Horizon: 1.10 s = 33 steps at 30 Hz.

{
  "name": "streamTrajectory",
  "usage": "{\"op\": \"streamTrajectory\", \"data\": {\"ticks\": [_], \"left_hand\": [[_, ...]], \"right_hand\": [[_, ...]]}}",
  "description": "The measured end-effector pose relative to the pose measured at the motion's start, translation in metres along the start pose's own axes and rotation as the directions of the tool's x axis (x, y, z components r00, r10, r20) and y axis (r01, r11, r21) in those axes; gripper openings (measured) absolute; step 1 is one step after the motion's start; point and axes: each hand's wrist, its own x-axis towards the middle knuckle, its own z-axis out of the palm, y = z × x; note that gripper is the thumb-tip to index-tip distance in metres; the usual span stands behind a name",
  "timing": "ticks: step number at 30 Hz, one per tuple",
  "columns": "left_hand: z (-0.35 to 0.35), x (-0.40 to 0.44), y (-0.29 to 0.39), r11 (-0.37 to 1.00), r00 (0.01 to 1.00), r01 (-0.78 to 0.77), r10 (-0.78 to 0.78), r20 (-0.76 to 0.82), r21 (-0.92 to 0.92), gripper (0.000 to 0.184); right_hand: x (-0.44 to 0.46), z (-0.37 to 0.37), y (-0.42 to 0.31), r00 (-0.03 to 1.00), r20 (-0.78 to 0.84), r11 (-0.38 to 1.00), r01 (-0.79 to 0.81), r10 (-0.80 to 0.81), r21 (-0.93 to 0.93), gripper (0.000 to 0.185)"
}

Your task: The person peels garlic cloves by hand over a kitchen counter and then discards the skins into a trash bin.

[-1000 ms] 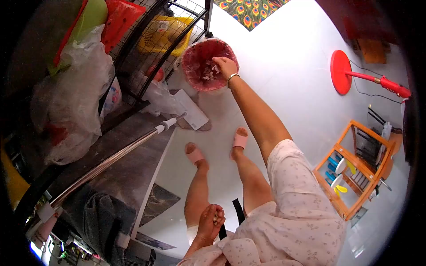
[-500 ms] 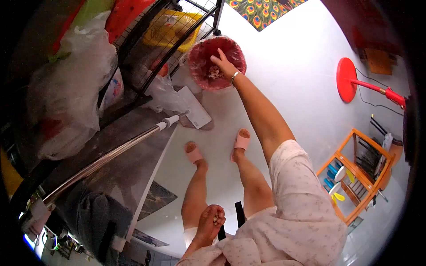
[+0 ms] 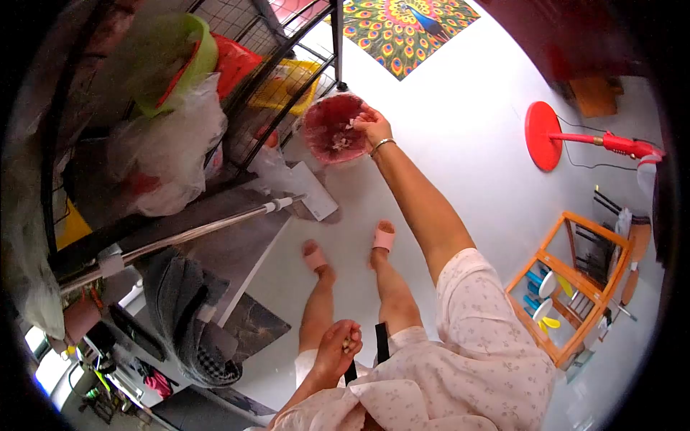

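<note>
My left hand point(image 3: 339, 352) is closed in front of my lap, curled round small pale pieces point(image 3: 348, 343) that look like nuts or kernels. My right arm reaches forward to a red bin point(image 3: 322, 118) lined with a clear bag. At the bin's right rim is my right hand point(image 3: 374, 128), its fingers bent together. A whitish bit shows at the fingertips; whether it is gripped or lies behind them is unclear. Pale scraps point(image 3: 341, 141) lie at the bottom of the bin.
A flat mop point(image 3: 315, 192) leans by the bin, its pole crossing left. A black wire rack point(image 3: 269, 86) holds a yellow basket point(image 3: 284, 86) and plastic bags. To the right are a red round-based stand point(image 3: 543, 136) and an orange wooden frame point(image 3: 560, 241). A peacock mat point(image 3: 402, 32) lies ahead.
My right hand has gone from spread fingers over the bin to bent fingers by its right rim. The left hand stays closed at my lap. The view has shifted a little.
</note>
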Motion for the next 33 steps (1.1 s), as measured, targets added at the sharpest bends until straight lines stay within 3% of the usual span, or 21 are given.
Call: {"op": "streamTrajectory", "data": {"ticks": [1,3,5,6,7,9,10,11,13,14,15,17,18,21,23,24,25,27,29,33], "left_hand": [[-0.001,-0.001,-0.001,1.000,1.000,-0.012,0.012,-0.011,-0.014,0.020],[-0.003,0.000,-0.003,0.999,1.000,0.009,-0.009,0.000,-0.042,0.020],[-0.007,0.002,-0.005,0.998,1.000,-0.007,0.008,0.003,-0.066,0.020],[-0.009,0.002,-0.007,0.996,1.000,-0.020,0.022,0.016,-0.083,0.020],[-0.010,0.000,-0.007,0.995,1.000,-0.022,0.023,0.009,-0.096,0.020],[-0.011,0.001,-0.007,0.994,1.000,-0.029,0.029,0.004,-0.103,0.020],[-0.007,0.001,-0.004,0.994,0.999,-0.033,0.035,0.015,-0.107,0.020],[-0.004,-0.003,-0.003,0.996,0.999,-0.026,0.025,-0.020,-0.090,0.020],[0.000,-0.003,0.000,0.997,0.999,-0.029,0.026,-0.040,-0.072,0.021],[-0.001,-0.004,-0.001,0.996,1.000,-0.024,0.023,-0.012,-0.084,0.021],[-0.001,-0.004,-0.001,0.995,1.000,-0.021,0.022,0.016,-0.095,0.021],[-0.001,-0.006,-0.002,0.996,1.000,-0.022,0.023,0.015,-0.086,0.021],[0.000,-0.007,-0.003,0.997,1.000,-0.023,0.024,0.013,-0.080,0.021],[0.005,-0.013,0.000,0.997,0.998,-0.037,0.041,0.055,-0.072,0.021],[0.010,-0.018,0.000,0.997,0.997,-0.055,0.058,0.060,-0.061,0.021],[0.012,-0.020,0.000,0.996,0.996,-0.068,0.071,0.059,-0.052,0.020],[0.014,-0.022,0.000,0.996,0.995,-0.071,0.074,0.063,-0.050,0.020],[0.017,-0.026,0.000,0.998,0.998,-0.043,0.045,0.038,-0.050,0.021],[0.022,-0.031,-0.001,0.997,0.995,-0.071,0.073,0.065,-0.037,0.021],[0.035,-0.044,0.000,0.993,0.985,-0.117,0.118,0.128,-0.017,0.022]], "right_hand": [[-0.004,0.008,0.000,0.999,-0.026,0.979,0.014,-0.019,-0.205,0.052],[-0.005,0.010,0.002,0.998,-0.035,0.974,0.033,-0.042,-0.225,0.047],[0.014,0.007,0.022,0.983,-0.153,0.896,0.023,-0.101,-0.443,0.038],[0.021,0.005,0.032,0.974,-0.124,0.910,0.128,-0.191,-0.395,0.027],[0.011,0.014,0.025,0.977,-0.115,0.908,0.122,-0.182,-0.401,0.027],[-0.011,0.021,0.005,0.981,-0.058,0.981,-0.189,0.186,-0.046,0.022],[-0.017,0.024,0.005,0.992,-0.024,0.971,-0.130,0.128,-0.200,0.033],[-0.016,0.027,0.010,0.992,-0.023,0.971,-0.128,0.126,-0.200,0.033],[-0.013,0.041,0.002,0.993,-0.015,0.910,0.103,-0.119,-0.402,0.042],[-0.013,0.036,-0.004,0.998,0.012,0.873,-0.050,0.064,-0.485,0.052],[-0.017,0.040,-0.008,0.998,0.014,0.874,-0.047,0.062,-0.484,0.052],[-0.029,0.052,-0.016,0.948,0.315,0.905,0.100,0.040,-0.415,0.057],[0.017,0.045,0.035,0.894,0.445,0.931,0.207,-0.055,-0.300,0.063],[-0.005,0.042,0.004,0.921,0.366,0.822,0.309,-0.133,-0.479,0.053],[-0.006,0.035,-0.005,0.926,0.242,0.842,0.366,-0.288,-0.396,0.055],[-0.012,0.038,-0.019,0.949,0.132,0.861,0.315,-0.285,-0.400,0.058],[-0.011,0.035,-0.021,0.948,0.133,0.860,0.320,-0.291,-0.398,0.058],[-0.018,0.030,-0.034,0.868,0.304,0.589,0.491,-0.392,-0.642,0.055],[-0.030,0.032,-0.048,0.843,0.276,0.596,0.525,-0.462,-0.607,0.051],[-0.069,0.039,-0.090,0.803,0.342,0.448,0.567,-0.488,-0.691,0.041]]}}
